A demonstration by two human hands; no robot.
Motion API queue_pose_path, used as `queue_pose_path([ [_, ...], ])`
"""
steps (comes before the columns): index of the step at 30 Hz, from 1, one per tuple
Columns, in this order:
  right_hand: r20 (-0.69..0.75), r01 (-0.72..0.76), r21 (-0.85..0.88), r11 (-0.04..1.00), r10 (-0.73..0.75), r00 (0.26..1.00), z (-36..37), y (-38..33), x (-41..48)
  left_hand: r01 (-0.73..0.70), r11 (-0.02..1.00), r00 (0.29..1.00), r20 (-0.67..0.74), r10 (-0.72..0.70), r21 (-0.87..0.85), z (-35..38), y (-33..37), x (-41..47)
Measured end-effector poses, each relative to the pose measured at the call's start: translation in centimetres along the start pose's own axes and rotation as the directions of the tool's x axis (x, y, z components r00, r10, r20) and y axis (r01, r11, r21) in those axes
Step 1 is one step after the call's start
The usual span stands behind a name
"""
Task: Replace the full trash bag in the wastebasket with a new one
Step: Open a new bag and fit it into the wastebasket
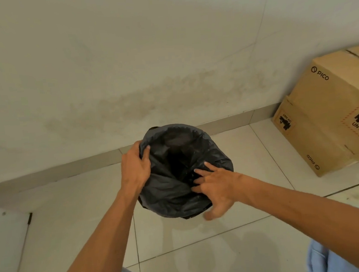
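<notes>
The black bag [174, 190] stood on the floor [204, 241] by the far wall, hiding the wastebasket. The left hand [135, 167] gripped its left rim. The right hand [215, 189] pressed its near-right side, fingers spread wide. With nothing gripping that side, the rim could slip inward.

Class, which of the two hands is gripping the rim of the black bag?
The left hand, its thumb hooked over the rim of the black bag; the right hand only rests spread, straight fingers on the bag's near side.
</notes>
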State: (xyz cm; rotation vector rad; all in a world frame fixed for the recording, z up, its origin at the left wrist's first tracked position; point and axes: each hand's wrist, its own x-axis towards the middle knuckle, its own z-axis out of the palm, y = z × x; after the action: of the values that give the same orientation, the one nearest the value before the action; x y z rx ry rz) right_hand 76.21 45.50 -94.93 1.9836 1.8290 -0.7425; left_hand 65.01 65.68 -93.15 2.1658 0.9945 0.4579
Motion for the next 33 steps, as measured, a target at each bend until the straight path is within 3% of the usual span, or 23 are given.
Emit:
queue_pose_path([
  [2,-0.101,-0.02,0.372,0.928,0.062,0.993,-1.0,-0.8,-0.1,0.04,0.997,0.999,0.004,-0.04,-0.071,0.3,0.0,-0.3],
  [4,-0.145,-0.065,0.643,0.763,0.205,0.968,-1.7,-2.0,0.5,0.093,0.98,0.995,-0.015,-0.097,-0.178,0.7,0.1,-0.9],
  [6,-0.086,-0.14,0.788,0.6,0.332,0.939,-1.7,-3.5,1.7,0.125,0.962,0.99,-0.038,-0.138,-0.244,1.2,0.1,-1.6],
  [7,-0.045,-0.182,0.803,0.568,0.362,0.931,-1.6,-4.2,2.4,0.122,0.958,0.989,-0.054,-0.14,-0.259,1.5,0.1,-2.0],
  [11,0.079,-0.278,0.71,0.647,0.319,0.944,-1.0,-6.4,5.7,0.122,0.947,0.983,-0.095,-0.156,-0.297,2.7,-0.1,-2.8],
  [16,-0.04,-0.343,0.637,0.69,0.474,0.88,-0.5,-6.4,7.5,0.158,0.933,0.967,-0.141,-0.213,-0.322,3.7,-0.9,-3.2],
  [20,0.195,-0.448,0.603,0.66,0.423,0.885,0.1,-5.7,7.8,0.129,0.934,0.968,-0.16,-0.191,-0.332,4.4,-0.4,-3.9],
  [22,0.207,-0.463,0.604,0.649,0.433,0.877,-0.6,-5.2,7.4,0.134,0.938,0.969,-0.157,-0.192,-0.321,4.6,-0.5,-3.9],
  [24,0.077,-0.454,0.578,0.679,0.508,0.858,-1.7,-4.6,6.7,0.146,0.938,0.967,-0.154,-0.203,-0.316,4.6,-0.6,-3.8],
  [26,-0.173,-0.448,0.406,0.797,0.548,0.818,-1.8,-4.1,6.3,0.148,0.933,0.968,-0.143,-0.204,-0.329,4.7,-0.6,-3.8],
  [28,-0.262,-0.438,0.233,0.868,0.49,0.831,-0.9,-3.3,6.4,0.146,0.931,0.97,-0.137,-0.202,-0.336,4.9,-0.4,-4.0],
  [33,0.074,-0.56,0.108,0.821,0.555,0.828,1.9,-0.1,7.0,0.132,0.933,0.966,-0.166,-0.197,-0.336,5.4,0.1,-4.5],
])
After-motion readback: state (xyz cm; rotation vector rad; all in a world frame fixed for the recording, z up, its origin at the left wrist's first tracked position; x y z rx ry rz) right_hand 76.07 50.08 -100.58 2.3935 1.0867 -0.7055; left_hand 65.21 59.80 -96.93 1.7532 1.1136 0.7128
